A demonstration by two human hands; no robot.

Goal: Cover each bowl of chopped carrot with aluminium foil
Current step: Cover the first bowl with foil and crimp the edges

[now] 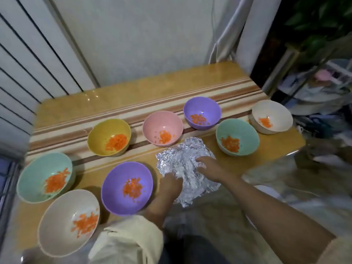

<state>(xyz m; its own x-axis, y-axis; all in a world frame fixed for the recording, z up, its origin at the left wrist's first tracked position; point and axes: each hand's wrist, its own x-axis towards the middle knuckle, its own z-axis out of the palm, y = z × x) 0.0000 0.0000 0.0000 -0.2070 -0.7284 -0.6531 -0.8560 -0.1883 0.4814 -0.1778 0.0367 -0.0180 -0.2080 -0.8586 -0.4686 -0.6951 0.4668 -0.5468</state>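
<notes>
A crumpled sheet of aluminium foil [182, 159] lies over a bowl near the table's front edge; the bowl under it is hidden. My left hand [170, 184] presses on the foil's near left side and my right hand [208, 165] presses on its right side, fingers spread. Uncovered bowls of chopped carrot stand around: a purple bowl [114, 199] just left of the foil, a beige bowl [55, 223], a mint bowl [32, 178], a yellow bowl [99, 134], a pink bowl [162, 124], a second purple bowl [200, 105], a second mint bowl [245, 130] and a second beige bowl [276, 111].
The table [118, 96] has a yellow top with brown stripes and stands against a white wall. A metal rack with clutter [316, 82] and a plant stand at the right. My knees are below the table's front edge.
</notes>
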